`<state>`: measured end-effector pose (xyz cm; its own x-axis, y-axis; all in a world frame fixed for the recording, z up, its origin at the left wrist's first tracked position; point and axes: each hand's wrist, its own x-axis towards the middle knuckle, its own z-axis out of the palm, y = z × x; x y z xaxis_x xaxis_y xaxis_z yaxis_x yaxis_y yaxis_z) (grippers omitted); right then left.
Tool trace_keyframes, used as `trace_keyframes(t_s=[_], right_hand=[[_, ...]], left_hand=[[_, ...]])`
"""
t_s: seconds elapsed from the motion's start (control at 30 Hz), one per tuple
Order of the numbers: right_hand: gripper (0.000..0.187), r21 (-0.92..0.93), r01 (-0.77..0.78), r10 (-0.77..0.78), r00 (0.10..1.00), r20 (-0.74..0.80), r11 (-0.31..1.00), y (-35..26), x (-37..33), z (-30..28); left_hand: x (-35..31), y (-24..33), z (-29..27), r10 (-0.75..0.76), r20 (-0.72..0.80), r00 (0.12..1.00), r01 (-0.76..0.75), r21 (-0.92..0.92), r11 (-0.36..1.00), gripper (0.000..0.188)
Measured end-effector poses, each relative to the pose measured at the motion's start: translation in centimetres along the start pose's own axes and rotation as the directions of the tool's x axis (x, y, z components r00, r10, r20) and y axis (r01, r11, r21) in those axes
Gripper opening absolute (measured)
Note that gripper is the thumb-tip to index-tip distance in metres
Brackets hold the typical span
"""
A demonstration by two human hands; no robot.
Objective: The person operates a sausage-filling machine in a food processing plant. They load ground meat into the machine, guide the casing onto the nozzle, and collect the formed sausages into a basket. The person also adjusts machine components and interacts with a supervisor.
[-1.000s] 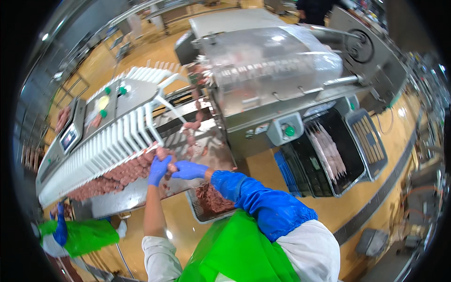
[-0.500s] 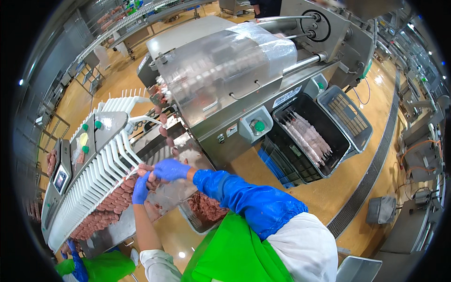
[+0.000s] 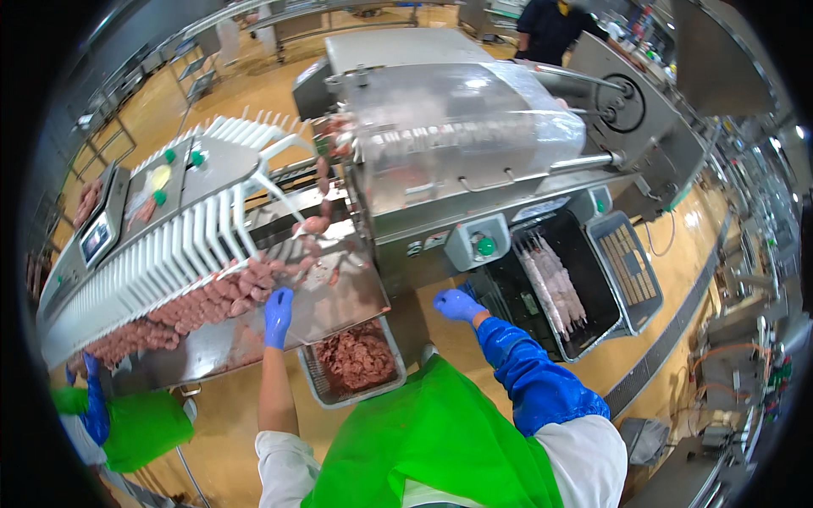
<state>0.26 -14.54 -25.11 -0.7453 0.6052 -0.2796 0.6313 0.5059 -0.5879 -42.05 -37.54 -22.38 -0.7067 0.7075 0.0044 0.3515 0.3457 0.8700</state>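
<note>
My left hand [image 3: 278, 317], in a purple-blue glove, is raised over the steel table [image 3: 339, 292] just below a row of linked sausages [image 3: 207, 296]. Its fingers are drawn together, and whatever may be in them is hidden. The sausages hang in loops under the white hooks [image 3: 182, 262] of a hanging conveyor. A string of links [image 3: 323, 190] comes down from the steel machine with a clear cover [image 3: 449, 127]. My right hand [image 3: 458, 305], also gloved, is curled closed in front of the machine, apart from everything, with nothing seen in it.
A grey crate of ground meat [image 3: 315, 372] stands below the table edge, close to my body. Right of it, a black crate [image 3: 603, 292] holds pale long casing sticks [image 3: 555, 284]. A co-worker in a green apron [image 3: 148, 427] works at the lower left; another person [image 3: 550, 30] stands behind the machine.
My hands have come apart from the sausages they were on. The right hand has moved right toward the black crate; the left has dropped below the hooks. The view has shifted.
</note>
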Motion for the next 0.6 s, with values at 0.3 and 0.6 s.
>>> trace_keyframes(t_s=[0.3,0.6], right_hand=[[0.026,0.169,-0.055,0.090,0.974,-0.206,0.984,7.0,0.3,-10.9],[0.031,0.342,-0.287,0.417,0.810,-0.412,0.895,24.3,-8.2,-16.0]], left_hand=[[-0.2,12.6,14.8,0.015,0.599,0.801,0.024,-0.056,0.998,0.023],[-2.6,32.2,32.8,0.513,0.604,0.610,-0.793,0.476,0.381,0.047]])
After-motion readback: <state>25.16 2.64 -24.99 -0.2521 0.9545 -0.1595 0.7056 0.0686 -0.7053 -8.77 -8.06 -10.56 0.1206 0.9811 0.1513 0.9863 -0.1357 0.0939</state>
